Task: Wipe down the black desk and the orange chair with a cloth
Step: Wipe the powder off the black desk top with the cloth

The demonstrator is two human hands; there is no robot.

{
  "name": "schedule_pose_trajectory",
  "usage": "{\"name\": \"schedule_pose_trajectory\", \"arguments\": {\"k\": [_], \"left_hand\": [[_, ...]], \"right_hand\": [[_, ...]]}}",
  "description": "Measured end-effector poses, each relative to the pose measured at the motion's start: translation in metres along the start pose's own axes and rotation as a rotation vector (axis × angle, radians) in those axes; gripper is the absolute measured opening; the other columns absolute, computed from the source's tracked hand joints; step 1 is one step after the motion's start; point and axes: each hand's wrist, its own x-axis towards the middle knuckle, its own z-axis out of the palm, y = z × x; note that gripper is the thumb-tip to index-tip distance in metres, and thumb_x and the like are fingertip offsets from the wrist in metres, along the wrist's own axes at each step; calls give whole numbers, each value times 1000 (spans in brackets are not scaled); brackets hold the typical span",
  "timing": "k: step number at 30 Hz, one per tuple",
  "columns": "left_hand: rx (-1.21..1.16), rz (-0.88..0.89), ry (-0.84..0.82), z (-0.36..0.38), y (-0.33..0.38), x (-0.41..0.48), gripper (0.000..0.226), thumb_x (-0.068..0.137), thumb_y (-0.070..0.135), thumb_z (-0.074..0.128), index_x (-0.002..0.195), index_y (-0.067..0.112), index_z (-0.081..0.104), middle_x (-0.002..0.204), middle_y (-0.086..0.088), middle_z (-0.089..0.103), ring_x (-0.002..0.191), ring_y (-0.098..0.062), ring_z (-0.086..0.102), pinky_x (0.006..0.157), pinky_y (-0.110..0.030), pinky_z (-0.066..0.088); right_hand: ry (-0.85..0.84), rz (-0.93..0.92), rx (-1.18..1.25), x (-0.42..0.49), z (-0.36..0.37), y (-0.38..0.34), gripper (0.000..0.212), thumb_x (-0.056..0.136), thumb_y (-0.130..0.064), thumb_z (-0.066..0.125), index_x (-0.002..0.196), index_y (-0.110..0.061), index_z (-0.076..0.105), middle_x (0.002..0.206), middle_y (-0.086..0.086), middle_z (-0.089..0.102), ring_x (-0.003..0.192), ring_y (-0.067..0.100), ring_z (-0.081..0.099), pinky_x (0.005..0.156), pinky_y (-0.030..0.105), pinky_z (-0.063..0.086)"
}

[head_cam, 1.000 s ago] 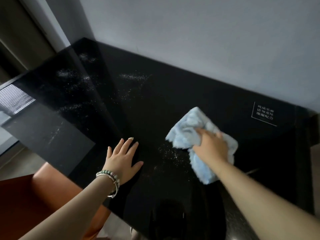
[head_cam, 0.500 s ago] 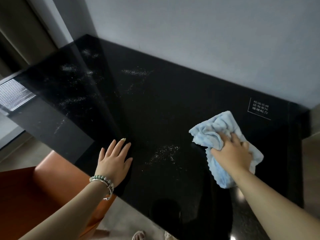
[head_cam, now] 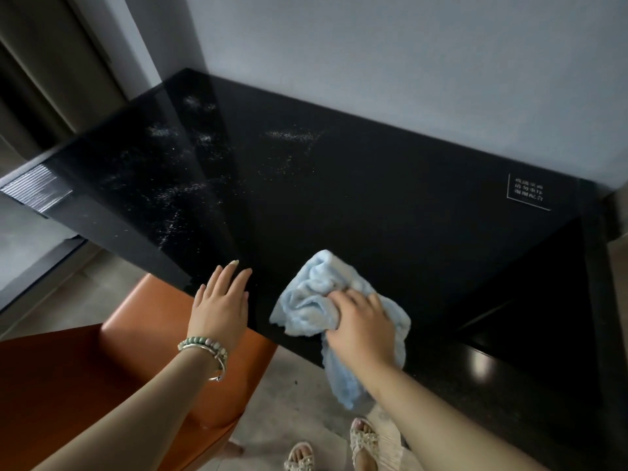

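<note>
Flat and palm down goes the left hand [head_cam: 221, 304], fingers straight and close together, pointing away from the body. Bracelets [head_cam: 204, 351] ring its wrist, and the forearm comes in from the lower left. The right hand [head_cam: 360, 321] bears down with fingers curled into the bunched cloth [head_cam: 306, 300], its bare forearm stretching in from the lower right.

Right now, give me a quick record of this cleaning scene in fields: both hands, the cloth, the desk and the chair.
left hand: flat on the black desk near its front edge, fingers straight, holding nothing
right hand: grips the bunched cloth and presses it on the desk
cloth state: light blue, one end hanging over the front edge
dust: white specks on the desk's far left part
orange chair: at the left, its far part hidden by the desk's edge
</note>
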Motion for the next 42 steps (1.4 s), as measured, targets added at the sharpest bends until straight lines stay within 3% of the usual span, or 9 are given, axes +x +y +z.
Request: {"name": "schedule_pose_trajectory", "arguments": {"k": [6,11,14,16,22,28,30,36,42], "left_hand": [[-4,-11,-18,-12,-23,-2,45,98,23,33,143,23,32,152,4,24,144,-18,10,116,-38,15],[-19,-8,-39,-14,-22,-3,44,99,24,31,143,23,30,152,4,24,144,-17,9,116,-38,14],[-32,-19,-48,-14,-22,-6,44,99,24,30,143,23,29,153,3,23,144,-18,8,116,-39,15],[-48,-33,-41,-14,-22,-8,44,99,23,31,143,22,29,152,3,24,144,-18,8,116,-39,16],[-342,-239,129,-22,-35,-20,40,96,12,38,136,10,42,144,-7,39,136,-24,31,110,-35,28],[-378,-313,160,-36,-59,-34,39,94,6,42,132,6,46,138,-13,45,128,-25,40,104,-31,30],[-410,-329,220,-40,-60,-35,38,93,6,44,131,7,47,137,-12,46,125,-26,43,103,-32,33],[-222,-137,167,-34,-22,-19,43,95,18,43,137,16,41,144,-3,39,137,-22,30,110,-39,30],[-83,-39,-153,-7,11,-4,52,96,27,41,145,27,23,154,5,16,144,-19,9,116,-39,19]], "right_hand": [[-270,-132,336,-6,-3,-40,30,78,-32,62,107,-38,56,106,-14,60,105,11,47,83,28,41],[34,27,248,34,-39,-5,46,70,-44,62,115,-44,52,119,-10,58,113,24,44,90,36,36],[-246,106,-138,42,-37,21,59,68,-70,54,122,-55,36,151,-15,13,138,28,10,103,54,16],[-298,100,-186,37,-22,23,65,71,-72,49,129,-57,26,154,-16,-5,141,29,-4,107,60,10],[-116,-204,-54,-4,22,-43,34,81,-56,46,113,-45,47,125,-15,45,110,21,41,92,38,32],[-418,-406,257,-17,21,-101,25,83,-46,55,106,-38,56,119,-15,55,106,20,45,86,37,43],[-275,-425,282,-9,6,-96,27,80,-44,58,107,-39,57,119,-16,55,104,20,47,85,37,44],[206,103,97,63,-49,-3,37,83,-44,50,118,-34,53,129,-3,52,108,32,45,88,44,40],[-85,412,-166,76,-39,46,54,79,-66,35,127,-42,34,134,-4,39,115,29,37,85,50,38]]}}
